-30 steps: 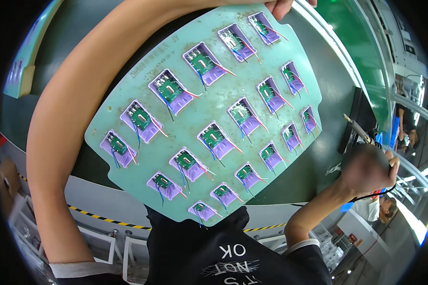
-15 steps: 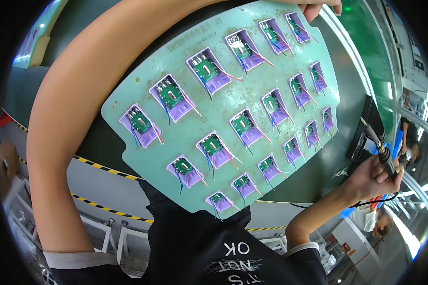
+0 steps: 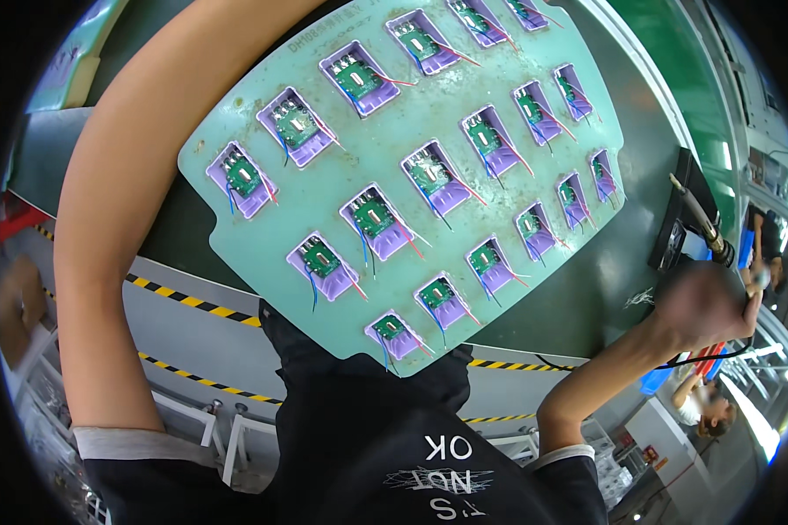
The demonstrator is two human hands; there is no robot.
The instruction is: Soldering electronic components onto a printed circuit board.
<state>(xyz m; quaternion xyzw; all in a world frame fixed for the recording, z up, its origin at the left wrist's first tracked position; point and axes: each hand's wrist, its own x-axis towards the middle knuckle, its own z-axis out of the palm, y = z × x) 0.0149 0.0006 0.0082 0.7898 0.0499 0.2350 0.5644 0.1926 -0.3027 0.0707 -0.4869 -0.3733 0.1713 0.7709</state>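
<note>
The pale green carrier board (image 3: 394,166) has slid toward the upper right of the frame over the last second: 0.5 s ago its top corner was visible with fingertips on it, and now that corner runs off the top edge. The board fills the upper centre of the frame, lying over the dark green desk (image 3: 587,297), and its lower tip hangs just above the person's black shirt (image 3: 385,446). It carries rows of purple pockets (image 3: 372,219), each holding a small green circuit board with thin red and blue wires.

The left forearm (image 3: 114,245) arcs up the left side of the frame and passes behind the board's top edge. The left hand itself is out of view, so I cannot tell how it grips, though the board moves with that arm.

The right hand (image 3: 705,306) has risen from the lower right to the right middle of the frame. It is motion-blurred, curled and closed around the handle of a soldering iron (image 3: 696,219), whose metal tip points to the upper left toward a dark stand (image 3: 674,236). A black cable loops below the wrist.

My reading is that the board is being repositioned while the iron is drawn in.
</note>
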